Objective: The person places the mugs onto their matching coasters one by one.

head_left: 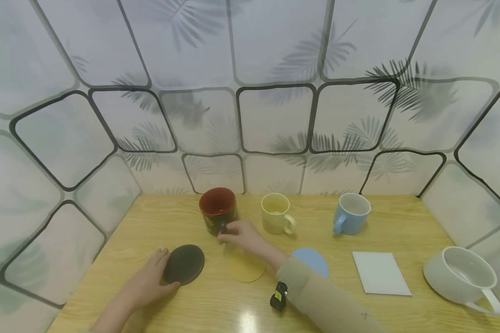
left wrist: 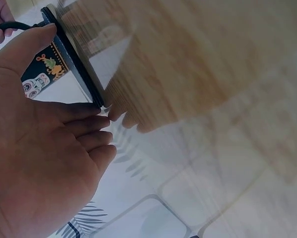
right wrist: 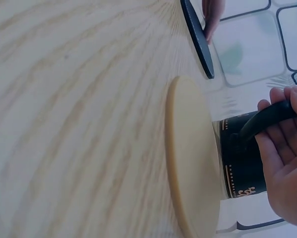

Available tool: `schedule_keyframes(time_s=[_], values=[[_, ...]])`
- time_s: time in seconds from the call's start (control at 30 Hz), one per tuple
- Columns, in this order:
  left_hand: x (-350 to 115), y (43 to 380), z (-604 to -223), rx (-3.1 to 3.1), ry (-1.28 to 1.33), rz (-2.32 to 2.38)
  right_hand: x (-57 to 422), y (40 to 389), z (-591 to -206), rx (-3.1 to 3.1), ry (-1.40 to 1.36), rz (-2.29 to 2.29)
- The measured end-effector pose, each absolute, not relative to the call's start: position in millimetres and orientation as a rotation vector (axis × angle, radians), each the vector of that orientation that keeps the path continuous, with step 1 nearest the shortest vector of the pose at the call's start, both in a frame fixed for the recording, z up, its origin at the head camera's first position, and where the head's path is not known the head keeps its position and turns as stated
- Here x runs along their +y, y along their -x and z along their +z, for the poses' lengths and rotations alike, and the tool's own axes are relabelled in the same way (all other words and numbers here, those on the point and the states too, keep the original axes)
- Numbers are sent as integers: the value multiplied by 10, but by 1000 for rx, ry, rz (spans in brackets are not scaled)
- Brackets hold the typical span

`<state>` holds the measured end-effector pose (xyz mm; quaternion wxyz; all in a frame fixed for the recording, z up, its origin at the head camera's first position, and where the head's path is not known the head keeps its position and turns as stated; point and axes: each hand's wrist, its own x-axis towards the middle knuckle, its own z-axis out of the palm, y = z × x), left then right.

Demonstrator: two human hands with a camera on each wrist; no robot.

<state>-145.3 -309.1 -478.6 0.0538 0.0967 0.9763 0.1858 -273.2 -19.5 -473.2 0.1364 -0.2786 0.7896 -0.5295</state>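
At the left of the table my left hand [head_left: 149,280] spans a round black coaster [head_left: 185,264], its thumb and index finger at opposite edges. In the left wrist view that coaster [left wrist: 71,57] is seen edge-on between thumb and index finger. My right hand [head_left: 246,238] holds the handle of a dark mug [head_left: 218,217] with a red inside, behind the coasters. The right wrist view shows fingers about the black handle [right wrist: 265,120], and gold patterning on the mug. A round yellow coaster [head_left: 246,270] lies just below the right hand, partly hidden by it.
A yellow mug [head_left: 275,215] and a blue mug [head_left: 352,215] stand along the back. A blue round coaster [head_left: 312,261] lies partly under the right sleeve. Further right are a white square coaster [head_left: 381,273] and a wide white cup [head_left: 458,275]. A patterned wall [head_left: 275,120] borders the table.
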Motion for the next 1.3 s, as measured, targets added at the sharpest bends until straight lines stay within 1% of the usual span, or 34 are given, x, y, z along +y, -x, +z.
schedule_keyframes(time_s=[0.3, 0.7, 1.3], values=[[-3090, 1458, -4772, 2959, -288, 585, -221, 2651, -4719, 2286, 899, -1509], [-3093, 1460, -4772, 2939, -271, 624, -253, 2547, -4677, 2156, 845, -1622], [-3079, 1465, -4768, 2941, -250, 597, -278, 2416, -4665, 2145, 774, -1706]])
